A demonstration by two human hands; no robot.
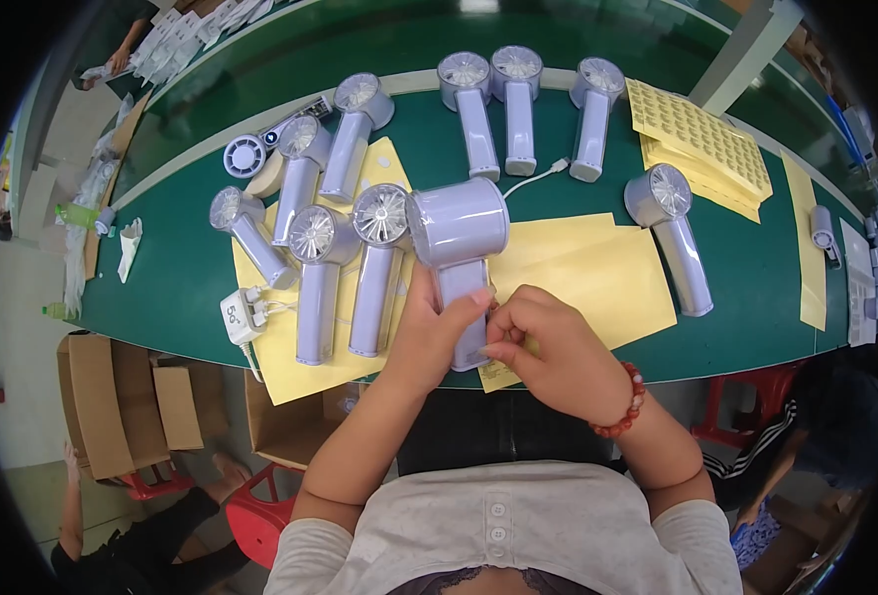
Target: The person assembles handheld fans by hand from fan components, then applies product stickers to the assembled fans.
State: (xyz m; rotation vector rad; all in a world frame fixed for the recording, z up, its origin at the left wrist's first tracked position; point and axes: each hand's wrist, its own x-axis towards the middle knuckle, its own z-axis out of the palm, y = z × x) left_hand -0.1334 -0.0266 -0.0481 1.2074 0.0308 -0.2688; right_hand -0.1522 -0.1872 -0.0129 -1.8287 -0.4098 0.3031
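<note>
A lavender handheld fan (pixel 464 228) is held upright over the front of the table, its round head turned sideways. My left hand (pixel 427 337) is wrapped round its handle, thumb lying across the front. At the handle's right edge, my right hand (pixel 556 342) has its fingers curled and pinched; anything between them is hidden or too small to make out. Close by on the left stand similar fans, among them one fan (pixel 379 258) beside the held one and another fan (pixel 317 283). A yellow sheet (pixel 583 268) lies behind my right hand.
More fans, such as one fan (pixel 513 109), line the back of the green table (pixel 518 362). A single fan (pixel 679 238) lies right. Yellow sticker sheets (pixel 702 139) are at back right. A white charger (pixel 243 315) sits left. Cardboard boxes (pixel 112 402) and other people flank the table.
</note>
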